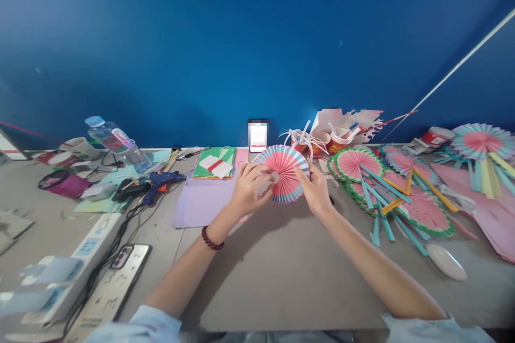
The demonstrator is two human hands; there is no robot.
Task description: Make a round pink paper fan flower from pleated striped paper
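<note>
A round pleated paper fan (285,171), pink in the middle with a pale blue and pink rim, is held up above the table. My right hand (316,188) grips its right edge, thumb on the front face. At the fan's left side is my left hand (252,185), fingers curled with thumb and fingertips near the paper; whether it pinches the fan or only touches it I cannot make out. Behind my left hand lie purple paper sheets (201,201) and a stack of green paper (205,158).
Finished-looking watermelon paper fans (428,211) lie at the right beside a white computer mouse (446,261). Paper cups (340,139) and a lit phone (258,136) stand by the blue wall. Leftward are a blue glue gun (159,185), a bottle (116,139), a power strip (86,257) and another phone (115,284).
</note>
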